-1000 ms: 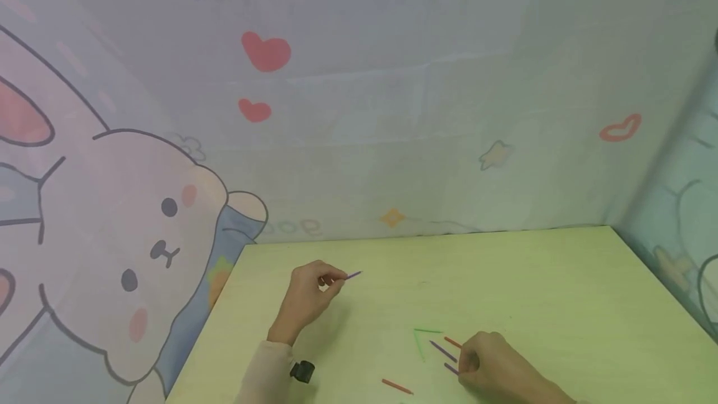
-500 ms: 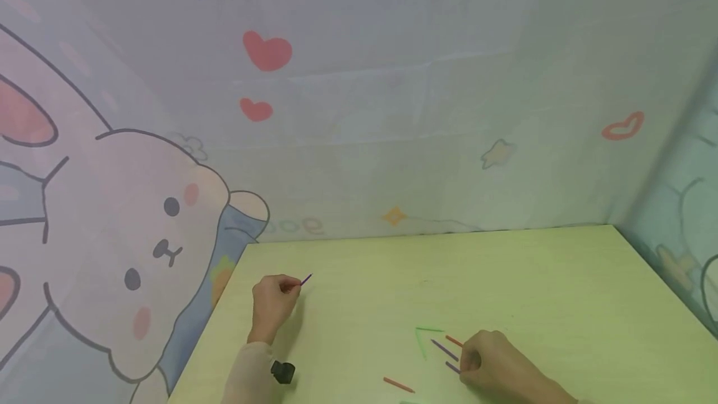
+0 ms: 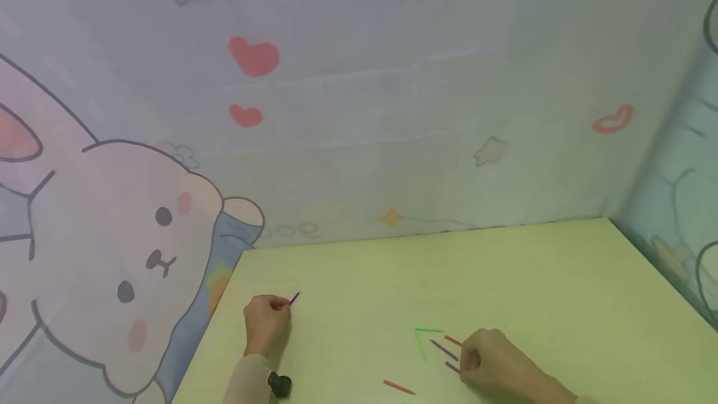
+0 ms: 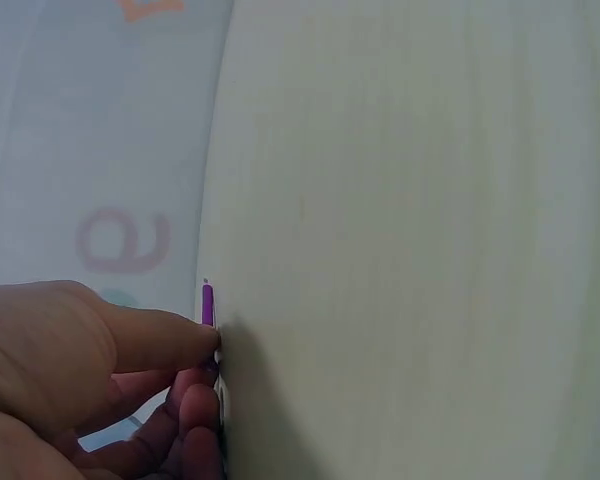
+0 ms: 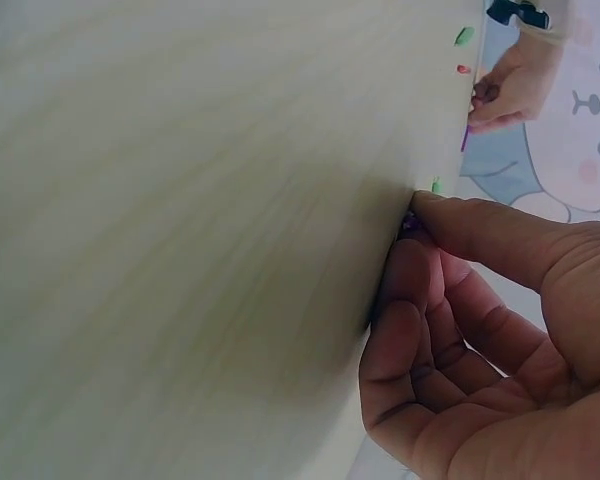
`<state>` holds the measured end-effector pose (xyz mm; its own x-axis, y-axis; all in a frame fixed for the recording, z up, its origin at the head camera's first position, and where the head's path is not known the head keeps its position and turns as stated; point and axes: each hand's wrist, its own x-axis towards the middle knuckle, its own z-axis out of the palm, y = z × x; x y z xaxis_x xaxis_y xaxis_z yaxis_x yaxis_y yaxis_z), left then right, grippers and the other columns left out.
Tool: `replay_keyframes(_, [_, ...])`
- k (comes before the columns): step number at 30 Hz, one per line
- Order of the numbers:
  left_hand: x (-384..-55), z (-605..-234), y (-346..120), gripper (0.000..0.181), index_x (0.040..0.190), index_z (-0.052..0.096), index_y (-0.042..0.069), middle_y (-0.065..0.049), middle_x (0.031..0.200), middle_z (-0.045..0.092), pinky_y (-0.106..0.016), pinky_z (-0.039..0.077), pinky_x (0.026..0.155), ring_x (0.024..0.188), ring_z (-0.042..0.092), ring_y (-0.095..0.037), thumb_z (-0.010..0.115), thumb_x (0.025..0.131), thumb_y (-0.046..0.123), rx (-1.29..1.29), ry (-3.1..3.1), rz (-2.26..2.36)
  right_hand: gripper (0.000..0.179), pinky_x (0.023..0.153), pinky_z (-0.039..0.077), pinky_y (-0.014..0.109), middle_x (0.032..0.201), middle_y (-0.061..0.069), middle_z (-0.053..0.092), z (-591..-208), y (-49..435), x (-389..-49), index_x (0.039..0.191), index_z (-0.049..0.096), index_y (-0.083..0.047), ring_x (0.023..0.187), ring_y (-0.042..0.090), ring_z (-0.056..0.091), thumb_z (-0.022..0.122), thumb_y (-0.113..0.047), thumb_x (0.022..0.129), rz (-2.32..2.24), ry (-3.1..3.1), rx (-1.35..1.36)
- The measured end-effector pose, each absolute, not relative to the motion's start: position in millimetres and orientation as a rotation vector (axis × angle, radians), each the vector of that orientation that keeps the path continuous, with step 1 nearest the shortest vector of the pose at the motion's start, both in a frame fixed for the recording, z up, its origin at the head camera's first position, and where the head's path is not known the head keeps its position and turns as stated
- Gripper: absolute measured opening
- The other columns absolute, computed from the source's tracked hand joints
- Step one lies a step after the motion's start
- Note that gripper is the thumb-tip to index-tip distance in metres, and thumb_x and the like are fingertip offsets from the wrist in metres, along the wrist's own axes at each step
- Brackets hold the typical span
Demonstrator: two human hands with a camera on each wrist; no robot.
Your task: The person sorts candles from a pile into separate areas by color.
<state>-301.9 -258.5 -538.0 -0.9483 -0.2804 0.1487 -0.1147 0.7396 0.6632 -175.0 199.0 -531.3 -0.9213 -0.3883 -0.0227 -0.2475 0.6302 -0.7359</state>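
Near the table's left side, my left hand pinches a thin purple pointed stick between thumb and fingertips. In the left wrist view, the purple stick's grey tip points away from the hand, close over the table. My right hand, low at the right, pinches the end of another purple stick at the tabletop; the fingers hide part of it. Just beyond lies a separate purple stick, and the end of a red-orange stick shows beside the knuckles.
Two green sticks meet in a corner left of the right hand. A red-orange pointed stick lies nearer the front. The pale yellow table runs back to a printed cloth wall. A black wrist camera sits on the left sleeve.
My left hand has moved left and then nearer to me, carrying the purple stick. The right hand and the sticks around it have stayed in place. The head view has shifted slightly.
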Motion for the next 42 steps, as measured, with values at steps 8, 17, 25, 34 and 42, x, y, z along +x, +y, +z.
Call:
replay_keyframes(8, [-307.1,-535.2,-257.9,0.010,0.092,0.081,0.002,-0.006,0.081,0.072,-0.034,0.055,0.067,0.077,0.067,-0.022,0.071,0.088,0.002,0.239,-2.703,-1.049,0.024,0.057,0.046,0.022,0.072,-0.018,0.061,-529.3,201.1,-182.8,0.070,0.071,-0.028,0.066,0.001,0.052,0.072,-0.005,0.077,-1.089,2.766,-0.593])
replay_keyframes(17, [-309.4,-531.3,-256.1,0.011,0.094,0.081,0.001,-0.005,0.080,0.073,-0.031,0.055,0.066,0.075,0.068,-0.020,0.073,0.087,0.003,0.226,-2.693,-1.066,0.020,0.060,0.047,0.022,0.072,-0.017,0.060,-524.3,201.9,-186.5,0.071,0.071,-0.026,0.069,-0.001,0.051,0.076,-0.007,0.075,-1.069,2.825,-0.681])
replay_keyframes(25, [-308.3,-531.7,-255.4,0.012,0.096,0.080,0.000,-0.006,0.082,0.072,-0.030,0.055,0.064,0.075,0.067,-0.020,0.071,0.089,0.002,0.241,-2.692,-1.093,0.022,0.062,0.045,0.021,0.070,-0.021,0.057,-521.4,202.3,-185.7,0.069,0.070,-0.028,0.071,-0.001,0.049,0.077,-0.008,0.075,-1.044,2.837,-0.699])
replay_keyframes(34, [-306.0,-535.1,-250.5,0.025,0.106,0.078,-0.005,-0.017,0.097,0.075,-0.048,0.058,0.081,0.092,0.070,-0.032,0.075,0.082,0.001,0.228,-2.643,-0.969,0.020,0.059,0.046,0.022,0.072,-0.016,0.060,-523.8,200.7,-181.5,0.070,0.071,-0.025,0.067,-0.001,0.051,0.077,-0.007,0.076,-1.087,2.777,-0.654])
replay_keyframes(42, [-306.7,-516.0,-213.9,0.031,0.113,0.079,0.005,-0.016,0.105,0.072,-0.044,0.057,0.083,0.096,0.067,-0.033,0.085,0.083,0.008,-0.034,-2.575,-1.047,0.023,0.058,0.046,0.023,0.071,-0.015,0.063,-526.3,197.1,-173.5,0.069,0.071,-0.025,0.069,0.003,0.053,0.071,-0.003,0.077,-1.152,2.683,-0.549])
